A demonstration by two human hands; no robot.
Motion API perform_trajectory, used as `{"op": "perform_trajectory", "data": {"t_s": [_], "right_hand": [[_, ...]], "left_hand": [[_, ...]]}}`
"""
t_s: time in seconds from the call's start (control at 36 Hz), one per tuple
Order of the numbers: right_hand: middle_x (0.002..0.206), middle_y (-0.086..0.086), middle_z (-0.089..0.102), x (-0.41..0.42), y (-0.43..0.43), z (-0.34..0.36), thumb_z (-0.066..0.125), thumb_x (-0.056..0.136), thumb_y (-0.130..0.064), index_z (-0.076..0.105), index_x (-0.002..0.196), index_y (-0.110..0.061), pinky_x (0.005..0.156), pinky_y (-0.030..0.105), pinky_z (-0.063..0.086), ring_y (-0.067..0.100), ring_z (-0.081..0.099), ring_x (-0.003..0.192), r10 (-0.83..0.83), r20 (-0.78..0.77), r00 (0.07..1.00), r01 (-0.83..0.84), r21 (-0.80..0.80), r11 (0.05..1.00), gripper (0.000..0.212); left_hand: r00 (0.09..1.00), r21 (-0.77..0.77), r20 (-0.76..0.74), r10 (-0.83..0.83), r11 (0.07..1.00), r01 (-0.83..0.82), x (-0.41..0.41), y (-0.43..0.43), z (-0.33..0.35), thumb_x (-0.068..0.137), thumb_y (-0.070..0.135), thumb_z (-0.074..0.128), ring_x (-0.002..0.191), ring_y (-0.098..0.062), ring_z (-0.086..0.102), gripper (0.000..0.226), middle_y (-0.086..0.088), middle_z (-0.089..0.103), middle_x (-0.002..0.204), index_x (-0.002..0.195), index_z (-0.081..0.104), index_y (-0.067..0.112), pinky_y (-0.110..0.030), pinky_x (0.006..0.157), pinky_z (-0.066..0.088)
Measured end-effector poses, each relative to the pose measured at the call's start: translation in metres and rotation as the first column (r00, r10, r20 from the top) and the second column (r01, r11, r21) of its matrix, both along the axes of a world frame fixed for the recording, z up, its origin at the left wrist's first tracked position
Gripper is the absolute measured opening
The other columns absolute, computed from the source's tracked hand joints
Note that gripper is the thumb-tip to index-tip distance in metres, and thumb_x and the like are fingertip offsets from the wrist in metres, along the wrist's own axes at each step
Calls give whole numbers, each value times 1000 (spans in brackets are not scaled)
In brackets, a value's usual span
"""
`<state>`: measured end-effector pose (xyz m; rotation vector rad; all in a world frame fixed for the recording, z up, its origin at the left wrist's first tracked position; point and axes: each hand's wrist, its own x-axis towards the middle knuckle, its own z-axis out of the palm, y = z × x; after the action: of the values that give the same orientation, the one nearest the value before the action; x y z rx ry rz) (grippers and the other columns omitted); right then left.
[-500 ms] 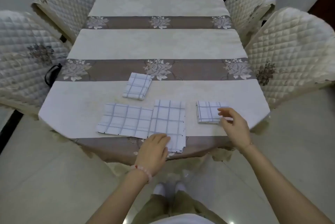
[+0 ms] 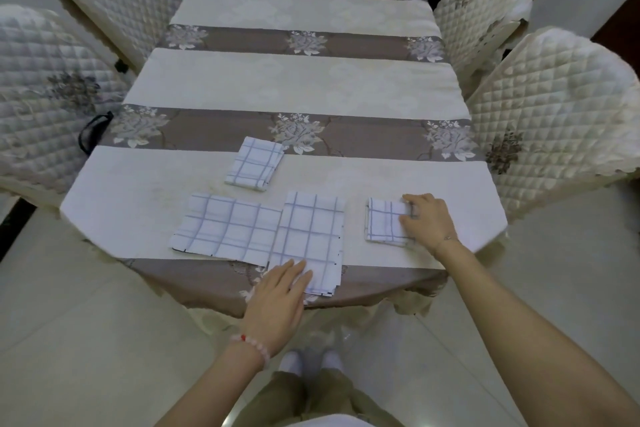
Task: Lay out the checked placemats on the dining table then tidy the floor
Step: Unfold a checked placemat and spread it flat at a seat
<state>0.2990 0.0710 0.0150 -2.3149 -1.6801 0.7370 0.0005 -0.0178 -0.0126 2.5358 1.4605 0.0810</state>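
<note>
Several white placemats with blue checks lie at the near end of the dining table [image 2: 311,87]. One unfolded placemat [image 2: 225,229] lies flat at the left. A half-folded placemat [image 2: 311,236] lies beside it, and my left hand [image 2: 277,302] rests flat on its near corner with straight fingers. To the right is a small folded placemat [image 2: 386,224]; my right hand [image 2: 427,222] lies on its right edge, fingertips curled over the edge. Another folded placemat [image 2: 254,163] lies farther back.
Quilted covered chairs stand at the left [image 2: 41,97] and right [image 2: 554,122] of the table, with two more behind them. A striped floral tablecloth covers the table. Pale tiled floor [image 2: 86,340] surrounds me, and my white socks [image 2: 311,361] show below.
My right hand has come down from hovering above the folded placemat onto its right edge. My left hand stays on the middle placemat's corner.
</note>
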Motion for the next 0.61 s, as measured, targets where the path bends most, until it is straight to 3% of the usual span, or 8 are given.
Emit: {"op": "perform_trajectory", "data": {"t_s": [0.11,0.25,0.33,0.44,0.53,0.61], "right_hand": [[121,9,55,0,0,3,60,84,-22,60,119,-18,95,39,41,28,41,118,-81,-11,997,81,-29,996,35],[98,8,61,1,-11,8,65,83,-15,65,97,-11,74,29,39,23,54,90,-189,-278,942,193,-13,981,15],[91,8,61,-5,-25,22,63,84,-9,65,93,-4,69,28,43,22,54,86,-255,-506,824,294,-1,956,10],[99,11,64,-20,-43,43,61,87,-9,64,95,-8,87,45,51,27,59,93,-326,-715,619,411,-59,910,9],[103,14,65,-36,-54,54,59,88,-9,63,105,-5,85,46,52,28,61,94,-357,-830,429,466,-136,874,18],[101,12,68,-58,-65,58,60,88,-9,63,104,-6,77,36,55,24,64,88,-349,-881,320,456,-180,871,17]], "left_hand": [[1000,-28,-21,12,1000,-12,1,-1,1,81,26,37,109,-22,65,44,-2,67,118,111,69,16,-40,90,53],[999,-32,35,6,999,-5,-1,4,7,77,20,47,105,-23,66,37,-3,67,116,109,66,17,-36,86,55],[992,-62,118,39,998,-32,0,7,11,76,18,47,103,-23,66,36,-6,66,116,111,57,17,-33,84,55],[948,-202,253,192,969,-142,7,8,28,88,23,35,132,-18,40,47,-1,41,143,133,46,16,-26,108,33],[819,-353,439,370,909,-221,18,9,48,96,22,42,132,-10,36,39,9,38,139,135,43,20,-15,104,26],[542,-693,534,649,703,-159,30,12,73,92,25,55,123,-8,45,40,12,46,129,132,45,23,-19,97,40]]}}
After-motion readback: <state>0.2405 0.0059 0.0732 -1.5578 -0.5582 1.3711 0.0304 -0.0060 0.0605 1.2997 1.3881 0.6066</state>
